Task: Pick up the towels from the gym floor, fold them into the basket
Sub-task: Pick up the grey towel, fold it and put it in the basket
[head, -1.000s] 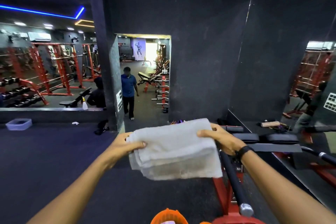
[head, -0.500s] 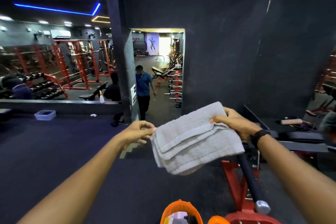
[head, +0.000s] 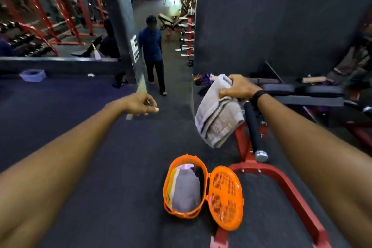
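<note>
Floor [head: 84,147]: dark gym mat, cut off at every edge of the view.
Red frame [head: 285,185]: one machine base on the right; its near end is blurred and runs out of view.
Basket [head: 167,183]: one, orange, on the floor near centre, its one lid [head: 225,197] swung open to the right.
Basket contents: one grey folded towel [head: 186,193] plain to see; other cloths beside it are too hidden to count.
Folded towel [head: 218,110]: one, grey, hanging in the air far right of the basket.
Right hand [head: 238,88]: fingers curled over the folded towel's top edge, gripping it.
Left hand [head: 142,103]: holds nothing, fingers loosely bent.
Black bar [head: 254,129]: one, partly behind the folded towel.
Far person [head: 152,50]: one, blurred.
</note>
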`<move>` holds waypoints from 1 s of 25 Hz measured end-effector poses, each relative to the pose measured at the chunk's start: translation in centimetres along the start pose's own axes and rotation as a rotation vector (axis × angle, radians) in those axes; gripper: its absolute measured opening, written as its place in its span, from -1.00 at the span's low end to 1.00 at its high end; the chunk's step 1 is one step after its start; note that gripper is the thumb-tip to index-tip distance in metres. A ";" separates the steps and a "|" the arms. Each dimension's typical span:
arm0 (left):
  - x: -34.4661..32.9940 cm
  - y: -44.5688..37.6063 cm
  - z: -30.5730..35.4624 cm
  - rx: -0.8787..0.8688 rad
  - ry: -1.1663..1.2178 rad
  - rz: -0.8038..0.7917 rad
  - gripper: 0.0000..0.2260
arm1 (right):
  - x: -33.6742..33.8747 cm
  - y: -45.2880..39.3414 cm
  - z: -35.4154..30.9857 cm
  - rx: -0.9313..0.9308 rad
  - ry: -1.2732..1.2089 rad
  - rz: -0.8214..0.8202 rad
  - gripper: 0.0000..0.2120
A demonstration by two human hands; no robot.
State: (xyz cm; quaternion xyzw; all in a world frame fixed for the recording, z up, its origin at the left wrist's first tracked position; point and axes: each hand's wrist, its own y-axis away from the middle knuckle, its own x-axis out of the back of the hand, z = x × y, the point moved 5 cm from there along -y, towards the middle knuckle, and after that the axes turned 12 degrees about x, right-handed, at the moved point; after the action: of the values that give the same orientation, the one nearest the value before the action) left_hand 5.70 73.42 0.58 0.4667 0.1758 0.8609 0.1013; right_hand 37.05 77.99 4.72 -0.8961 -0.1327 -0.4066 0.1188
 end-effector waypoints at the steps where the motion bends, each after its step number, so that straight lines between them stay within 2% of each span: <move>1: -0.9 -0.2 -0.1 0.008 -0.008 -0.012 -0.81 | -0.7 0.2 1.4 -0.018 0.015 -0.010 -0.75; 4: -4.0 -1.3 -0.6 0.033 -0.008 -0.046 -0.81 | -3.6 0.8 6.1 -0.107 0.115 -0.043 -0.69; 10: -10.8 -6.1 -4.1 0.110 -0.047 -0.203 -0.83 | -11.0 1.4 13.2 -0.261 0.109 -0.164 -0.52; 16: -15.6 -16.6 -10.4 0.140 -0.061 -0.387 -0.80 | -23.1 0.7 20.3 -0.558 0.062 -0.226 -0.36; 19: -17.8 -23.1 -13.1 0.131 -0.087 -0.446 -0.78 | -29.6 0.2 22.3 -0.686 -0.051 -0.107 -0.41; 22: -20.9 -30.8 -14.7 0.105 -0.129 -0.414 -0.77 | -35.9 0.2 24.8 -0.788 -0.172 0.209 -0.50; 24: -25.6 -35.2 -16.5 0.082 -0.177 -0.408 -0.78 | -42.3 2.2 27.1 -0.855 -0.352 0.334 -0.53; 25: -28.7 -37.1 -17.7 0.054 -0.216 -0.405 -0.78 | -46.2 3.8 28.6 -0.892 -0.449 0.331 -0.51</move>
State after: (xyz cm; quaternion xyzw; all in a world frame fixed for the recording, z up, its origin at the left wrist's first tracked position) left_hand 6.84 94.11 -45.04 0.5137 0.2769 0.7631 0.2777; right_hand 28.98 77.06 -49.08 -0.9336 0.1743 -0.1972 -0.2430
